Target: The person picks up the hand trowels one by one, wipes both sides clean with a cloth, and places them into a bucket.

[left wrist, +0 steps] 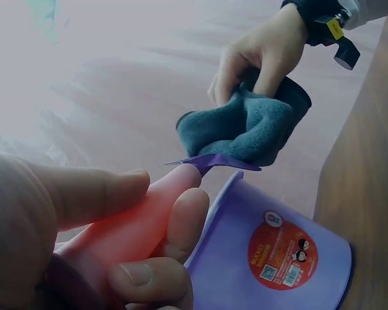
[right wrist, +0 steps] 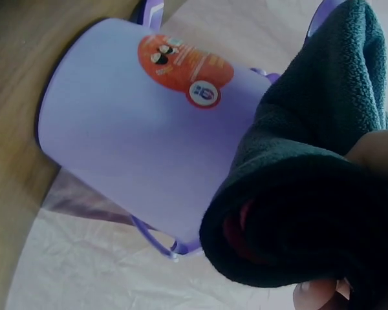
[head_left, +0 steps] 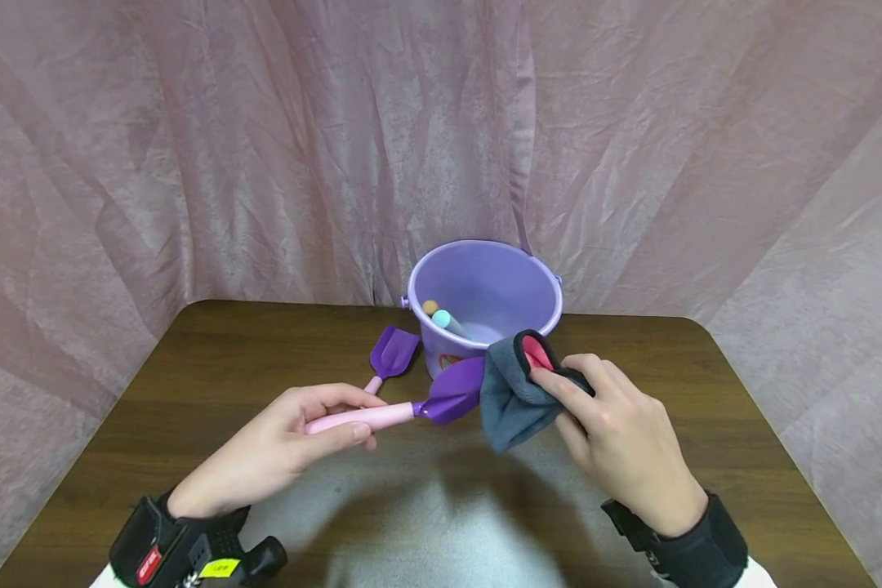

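Note:
My left hand [head_left: 294, 437] grips the pink handle of a toy shovel [head_left: 452, 392], whose purple blade points right. In my right hand [head_left: 625, 437] is a bunched grey-blue cloth [head_left: 514, 400] with a black edge and a pink-red inner side. The cloth lies against the end of the blade and hides its tip. The left wrist view shows the cloth [left wrist: 246, 126] folded over the purple blade [left wrist: 213, 160], with the right hand's fingers pinching it from above. Most of the shovel is hidden by the cloth in the right wrist view.
A lavender bucket [head_left: 434, 347] with an orange label [left wrist: 283, 250] stands behind the hands. Inside it are a light-blue-ended stick [head_left: 444, 320] and a tan round end [head_left: 429, 307]. A second purple shovel [head_left: 393, 351] lies left of the bucket on the brown table [head_left: 279, 335].

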`<state>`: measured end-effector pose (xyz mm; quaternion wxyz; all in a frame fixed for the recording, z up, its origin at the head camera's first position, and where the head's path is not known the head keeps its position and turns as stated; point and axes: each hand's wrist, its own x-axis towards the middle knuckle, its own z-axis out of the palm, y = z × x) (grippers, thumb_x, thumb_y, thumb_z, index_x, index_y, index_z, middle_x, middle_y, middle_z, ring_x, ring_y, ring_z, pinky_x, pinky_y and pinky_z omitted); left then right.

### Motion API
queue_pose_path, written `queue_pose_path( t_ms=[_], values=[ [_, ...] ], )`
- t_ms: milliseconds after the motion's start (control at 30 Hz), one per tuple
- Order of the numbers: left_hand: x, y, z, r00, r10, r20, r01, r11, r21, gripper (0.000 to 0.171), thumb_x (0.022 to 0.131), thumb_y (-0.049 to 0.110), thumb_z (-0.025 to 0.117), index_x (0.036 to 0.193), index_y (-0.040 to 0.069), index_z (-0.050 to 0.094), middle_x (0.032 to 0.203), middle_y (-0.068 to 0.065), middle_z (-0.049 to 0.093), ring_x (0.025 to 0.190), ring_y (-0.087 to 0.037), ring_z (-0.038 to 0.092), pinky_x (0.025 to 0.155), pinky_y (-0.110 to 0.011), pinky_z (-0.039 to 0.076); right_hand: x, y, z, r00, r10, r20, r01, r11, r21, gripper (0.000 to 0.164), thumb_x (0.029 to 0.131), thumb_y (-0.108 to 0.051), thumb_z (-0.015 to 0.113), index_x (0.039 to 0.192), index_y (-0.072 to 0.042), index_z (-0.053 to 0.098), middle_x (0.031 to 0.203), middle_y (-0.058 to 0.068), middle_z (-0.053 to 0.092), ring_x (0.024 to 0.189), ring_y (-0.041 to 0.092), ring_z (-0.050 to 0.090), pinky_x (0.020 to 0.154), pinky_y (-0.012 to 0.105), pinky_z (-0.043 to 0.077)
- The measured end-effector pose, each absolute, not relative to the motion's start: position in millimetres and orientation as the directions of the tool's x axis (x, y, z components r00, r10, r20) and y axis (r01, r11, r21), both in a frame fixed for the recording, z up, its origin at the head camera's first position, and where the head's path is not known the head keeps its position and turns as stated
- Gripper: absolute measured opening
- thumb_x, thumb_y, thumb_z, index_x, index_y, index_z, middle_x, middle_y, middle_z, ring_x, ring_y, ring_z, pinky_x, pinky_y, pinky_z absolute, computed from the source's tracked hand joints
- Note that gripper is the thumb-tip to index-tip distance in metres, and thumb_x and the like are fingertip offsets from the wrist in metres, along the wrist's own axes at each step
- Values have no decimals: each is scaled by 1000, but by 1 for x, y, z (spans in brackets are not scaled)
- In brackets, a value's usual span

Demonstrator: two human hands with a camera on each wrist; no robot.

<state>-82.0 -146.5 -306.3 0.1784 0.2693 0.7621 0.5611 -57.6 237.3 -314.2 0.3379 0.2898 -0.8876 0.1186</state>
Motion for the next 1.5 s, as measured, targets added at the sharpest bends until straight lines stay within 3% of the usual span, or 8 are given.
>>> queue_pose_path(
  t_ms=[367,567,767,967,1100,1167,1367,1500],
  values=[
    [-81,-149,-301,-812,584,7,161,212,964,22,108,20,65,128,14,71,101,-8,78,108,-25,71,96,-31,54,-57,244,-308,-645,-447,620,-542,839,41,47,93,-10,50,130,-18,76,113,10,65,90,28,62,47,43,51],
    [-80,-146,-304,-815,580,4,150,204,968,21,108,22,64,127,17,72,101,-6,78,113,-23,69,100,-30,52,-54,242,-307,-625,-492,606,-562,822,88,42,93,-9,60,132,-17,75,112,12,65,87,30,62,49,44,53],
    [-78,-139,-308,-819,574,6,143,193,971,20,108,23,64,125,17,72,101,-10,77,110,-29,67,97,-33,52,-51,233,-308,-593,-521,614,-602,793,92,43,93,-10,54,129,-19,76,112,11,66,81,27,59,44,40,49],
    [-72,-125,-313,-835,547,62,213,216,953,17,106,21,68,120,14,73,92,-1,77,138,-32,55,94,-26,51,-48,223,-310,-565,-525,637,-639,766,64,43,98,-13,47,128,-21,77,110,10,65,81,26,60,41,35,46],
    [-68,-117,-318,-845,527,88,247,240,939,13,105,21,69,117,17,73,89,4,75,142,-35,51,100,-26,48,-45,218,-311,-544,-527,653,-662,748,52,42,103,-16,44,127,-21,77,110,9,65,81,24,60,41,33,46],
    [-66,-114,-319,-847,522,97,260,248,933,11,105,22,69,115,19,73,88,7,75,152,-32,38,111,-27,42,-44,215,-312,-531,-528,663,-674,737,48,41,104,-16,43,127,-20,78,110,9,65,80,23,59,42,32,45],
    [-64,-110,-321,-844,519,137,295,234,927,13,104,20,70,117,17,73,87,10,74,147,-28,47,122,-38,31,-42,206,-312,-474,-531,702,-717,696,42,43,105,-14,41,128,-17,77,107,10,65,79,22,60,44,29,47],
    [-67,-109,-321,-836,525,158,304,205,930,14,106,19,68,118,16,73,85,7,74,129,-23,63,126,-35,22,-42,201,-313,-437,-545,715,-741,669,56,43,105,-13,41,127,-16,78,104,9,65,77,21,59,44,25,44]
  ],
)
